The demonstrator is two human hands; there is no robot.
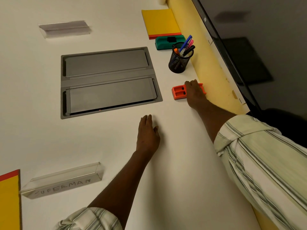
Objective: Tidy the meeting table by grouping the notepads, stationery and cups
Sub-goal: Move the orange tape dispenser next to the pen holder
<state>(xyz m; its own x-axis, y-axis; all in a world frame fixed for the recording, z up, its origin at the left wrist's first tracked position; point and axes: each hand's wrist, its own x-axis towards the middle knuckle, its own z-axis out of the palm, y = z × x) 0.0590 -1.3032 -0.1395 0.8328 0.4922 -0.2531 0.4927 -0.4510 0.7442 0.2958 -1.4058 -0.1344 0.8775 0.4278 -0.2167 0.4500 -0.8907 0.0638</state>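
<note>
An orange plastic holder with small compartments (179, 92) lies near the table's right edge. My right hand (194, 92) rests on top of it, fingers curled over its right half. Just beyond stands a black mesh pen cup (178, 63) with several pens. Farther back lie a green board eraser (166, 42) and a yellow notepad with a red edge (160, 22). Another yellow notepad (9, 201) shows at the lower left corner. My left hand (148, 135) lies flat on the white table, fingers together, holding nothing.
A grey recessed cable box with two lids (108, 81) sits mid-table. A clear name stand marked SUPERMAN (63, 180) lies at the near left, another clear stand (64, 29) at the far left. A dark screen (259, 47) above a yellow wall strip borders the right.
</note>
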